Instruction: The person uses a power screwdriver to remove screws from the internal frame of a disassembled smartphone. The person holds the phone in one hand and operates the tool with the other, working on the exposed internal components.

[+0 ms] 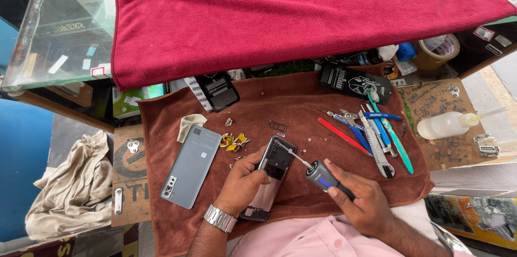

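Note:
An opened phone (273, 173) lies on a brown cloth (301, 101) with its back removed and its insides showing. My left hand (243, 186), with a metal watch on the wrist, grips the phone's left edge. My right hand (362, 199) holds a grey and blue screwdriver (318, 173) whose thin metal tip touches the phone's upper part. The grey back cover (191, 165) of the phone rests face down to the left.
Several tools (371, 133) lie in a row at the right: cutters, tweezers, a red stick, a teal toothbrush. A plastic squeeze bottle (447, 125), a tape roll (437, 51), small yellow parts (232, 141), a beige rag (75, 187) and a red towel (301, 14) over a glass case surround the cloth.

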